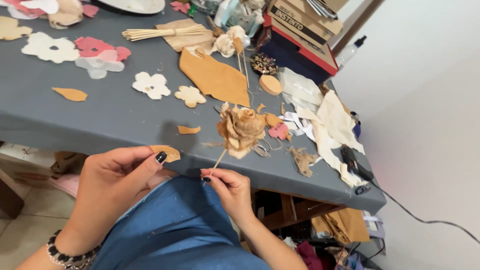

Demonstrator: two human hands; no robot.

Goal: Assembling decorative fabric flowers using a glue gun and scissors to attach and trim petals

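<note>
A thin stick is pinched between the right hand fingertips, the paper flower raised over the tabletop's near edge. A tan petal is pinched in the left hand; it is best wrapped snugly beneath the bloom.

A grey table fills the view. Right of it rises a plain white wall; below its left edge, pale floor tiles, probably ceramic.
</note>
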